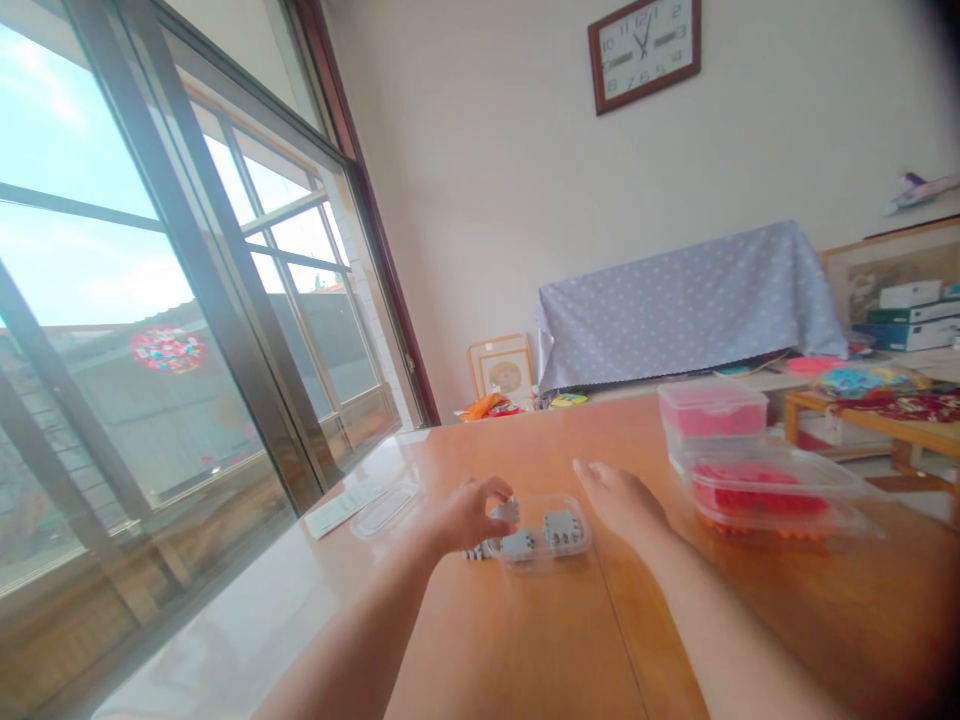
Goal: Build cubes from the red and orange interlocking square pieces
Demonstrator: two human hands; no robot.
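Left hand (469,515) is pinching one grey, notched-edge piece (507,512) at a clear plastic tub (546,561). Right hand (619,497) is extending unclasped beside it.

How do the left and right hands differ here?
Pose: the left hand is curled, thumb and fingers pinched around a grey piece; the right hand is open, fingers extended.
Load: the left hand has that piece; nothing shows in the right hand.
Place: the left hand reaches in at the tub's left side; the right hand is off to its right.
Shared: both are bare and above the table.
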